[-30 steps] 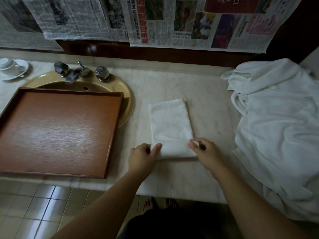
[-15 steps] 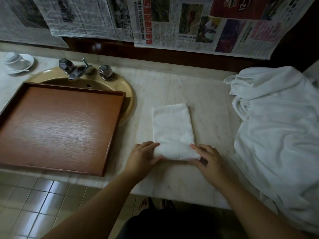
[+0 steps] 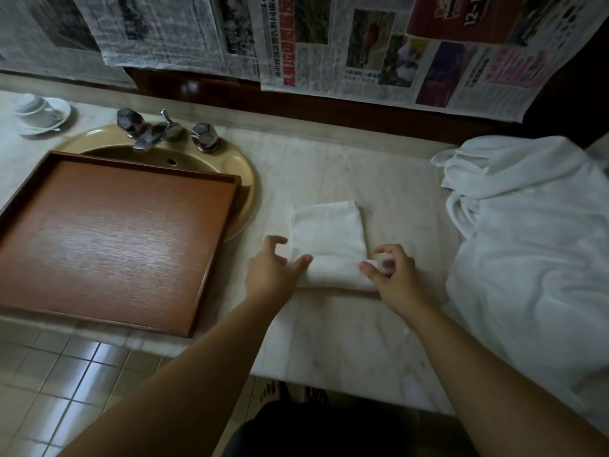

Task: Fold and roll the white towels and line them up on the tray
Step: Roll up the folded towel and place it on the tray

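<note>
At the far left a cup and saucer (image 3: 39, 113) sit on the counter (image 3: 329, 341), well out of the working area. The tray (image 3: 115, 235) lies across the yellow sink (image 3: 244, 179) below the tap (image 3: 155, 131), probably so it stays within reach of the rolling spot; nothing lies on it. Just right of the tray, the folded towel (image 3: 328, 232) lies lengthwise on the counter, its near end turned up into the start of a roll. The left hand (image 3: 275, 270) touches that roll's left end with thumb and spread, lightly bent fingers, a loose, wide grip suited to pushing the roll away. The right hand (image 3: 390, 275) pinches the right end, a bit of cloth between its curled fingers, likely to keep the edges even. Right again, a heap of white towels (image 3: 534, 252) waits, near enough to draw from. Newspaper (image 3: 379, 44) covers the wall; "12-1" shows upside down, the rest too blurred to read.
</note>
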Tool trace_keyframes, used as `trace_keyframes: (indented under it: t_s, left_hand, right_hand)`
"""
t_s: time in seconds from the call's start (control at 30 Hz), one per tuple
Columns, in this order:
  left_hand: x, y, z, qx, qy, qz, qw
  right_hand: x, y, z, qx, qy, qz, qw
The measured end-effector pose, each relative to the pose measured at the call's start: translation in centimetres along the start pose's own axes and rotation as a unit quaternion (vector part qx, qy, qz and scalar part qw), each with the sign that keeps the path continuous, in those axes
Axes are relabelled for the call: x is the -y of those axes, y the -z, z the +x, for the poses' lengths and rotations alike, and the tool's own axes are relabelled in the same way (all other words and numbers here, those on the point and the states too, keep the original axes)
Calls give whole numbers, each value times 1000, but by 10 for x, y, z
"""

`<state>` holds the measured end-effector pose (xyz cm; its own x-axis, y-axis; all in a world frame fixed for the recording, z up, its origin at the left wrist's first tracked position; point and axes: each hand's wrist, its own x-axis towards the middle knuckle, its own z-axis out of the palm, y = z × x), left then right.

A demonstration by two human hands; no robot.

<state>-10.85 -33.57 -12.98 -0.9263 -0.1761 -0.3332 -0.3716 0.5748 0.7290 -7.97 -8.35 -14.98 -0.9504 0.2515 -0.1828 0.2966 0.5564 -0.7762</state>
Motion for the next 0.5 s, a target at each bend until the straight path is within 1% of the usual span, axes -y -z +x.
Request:
trace_keyframes:
  t_s: [0.03,0.07,0.13,0.17,0.2,0.23,0.3,0.37,0.4,0.5]
  left_hand:
    - [1,-1,0,-28,-52,37,998]
    - [4,-3,-1,-58,-122,74,988]
    - [18,-6,-6,-99,-267,136,949]
    - [29,-7,-8,-100,-321,160,928]
    - [40,-6,-8,-84,-355,179,914]
    - [49,-4,-8,-55,-371,197,906]
    - [59,4,-4,5,-378,230,897]
    - [54,7,0,37,-357,245,901]
    - [47,7,1,51,-330,238,912]
    - [26,6,7,94,-224,173,955]
  right_hand:
    - [1,1,-3,-34,50,-12,998]
    - [-1,0,-7,-66,112,-40,991]
    - [-10,-2,-18,-91,213,-82,969]
    - [-18,-1,-23,-87,238,-92,963]
    - [-24,2,-29,-74,250,-95,961]
    - [-31,6,-33,-57,256,-104,959]
    - [-37,15,-38,-22,257,-128,958]
    - [-32,20,-37,23,220,-113,969]
    - [-28,21,-34,44,194,-93,976]
    - [-17,21,-19,97,110,-54,988]
